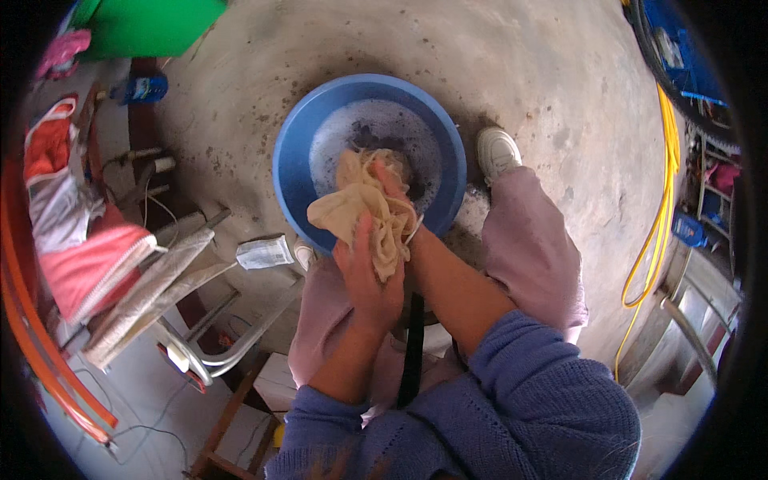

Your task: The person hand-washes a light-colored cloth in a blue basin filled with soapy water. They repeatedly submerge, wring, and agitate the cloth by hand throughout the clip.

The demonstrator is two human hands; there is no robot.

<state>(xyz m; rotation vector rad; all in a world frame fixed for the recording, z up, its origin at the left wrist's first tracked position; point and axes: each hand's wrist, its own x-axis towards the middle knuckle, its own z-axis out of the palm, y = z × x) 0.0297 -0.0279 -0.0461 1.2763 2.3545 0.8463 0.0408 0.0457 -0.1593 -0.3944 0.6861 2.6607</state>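
A bunched beige cloth (354, 207) is held above the near side of a round blue plastic basin (369, 81). My left hand (367, 282) grips the cloth from the near side, its fingers pressed against the folds. Farther in, my right hand (393, 186) is wrapped in the same cloth, which hides part of its fingers. A thin band circles my right wrist. Soapy, foamy water (336, 129) fills the bottom of the basin, with a dark patch near the far middle. The far end of the cloth hangs low over the water; whether it touches is hard to tell.
The basin stands on a stained concrete floor (570, 72) between my shoes. A crumpled packet (264, 252) lies left of it, near a metal frame (222, 354) and red-and-white fabric (96, 258). A blue bottle (147, 89) lies farther left. Yellow hose (660, 204) hangs at right.
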